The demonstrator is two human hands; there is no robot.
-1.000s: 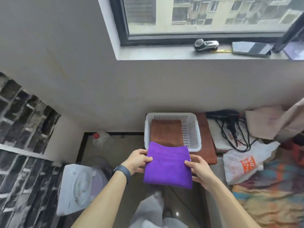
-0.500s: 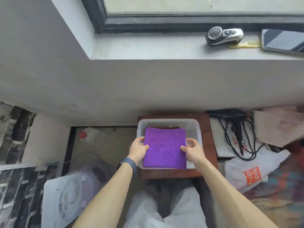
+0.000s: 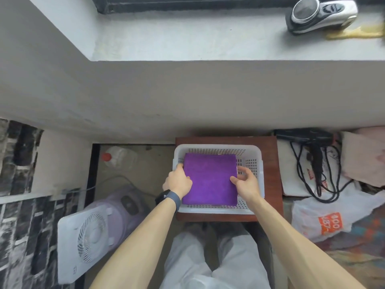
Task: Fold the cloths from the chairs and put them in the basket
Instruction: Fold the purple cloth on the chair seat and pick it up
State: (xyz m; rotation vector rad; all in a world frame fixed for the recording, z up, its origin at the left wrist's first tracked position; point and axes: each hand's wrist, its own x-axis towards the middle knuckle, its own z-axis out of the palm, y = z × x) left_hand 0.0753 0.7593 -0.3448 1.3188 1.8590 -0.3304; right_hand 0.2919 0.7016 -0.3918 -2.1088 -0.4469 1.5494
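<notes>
A folded purple cloth [image 3: 210, 180] lies flat inside the white perforated basket [image 3: 253, 163], filling its left and middle part. My left hand [image 3: 178, 181] grips the cloth's left edge inside the basket's left wall. The cloth's right edge sits between the thumb and curled fingers of my right hand [image 3: 246, 184]. The purple cloth hides whatever lies beneath it in the basket.
The basket stands on a small brown wooden table [image 3: 269, 147] against the wall. A white fan [image 3: 89, 236] and a red-capped bottle [image 3: 116, 157] sit on the floor to the left. A black hair dryer [image 3: 312, 140] with cable and a plastic bag [image 3: 325, 217] lie to the right.
Both hands carried the purple cloth forward over the basket and lowered it inside, covering the brown cloth. The head camera has tipped down and moved closer.
</notes>
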